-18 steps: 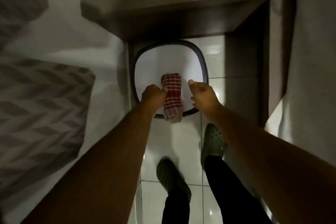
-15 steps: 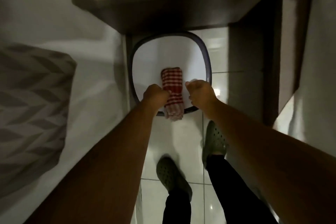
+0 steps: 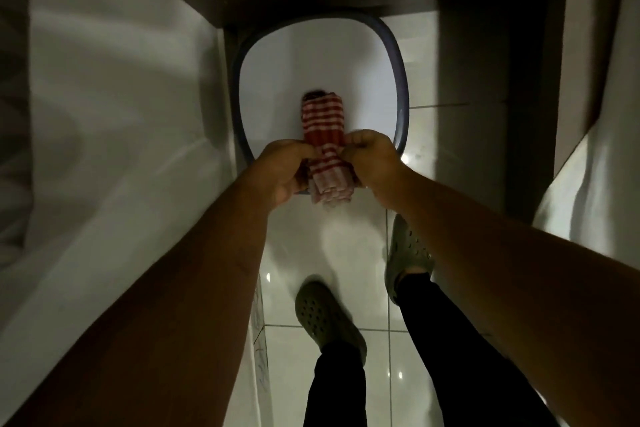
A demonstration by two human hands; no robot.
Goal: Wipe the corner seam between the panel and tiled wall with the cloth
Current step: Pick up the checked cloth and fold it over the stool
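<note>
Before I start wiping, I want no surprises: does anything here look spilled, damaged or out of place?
Nothing stands out. Both hands, left hand and right hand, grip the folded red-striped cloth over the basin; the floor tiles show only reflections.

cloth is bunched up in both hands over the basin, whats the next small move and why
Probably lift the red and white checked cloth clear of the basin and carry it to the seam. Both the left hand and the right hand grip it as a rolled bundle above the basin's near rim, so it touches no wall yet. Whether it is wrung enough cannot be told.
</note>
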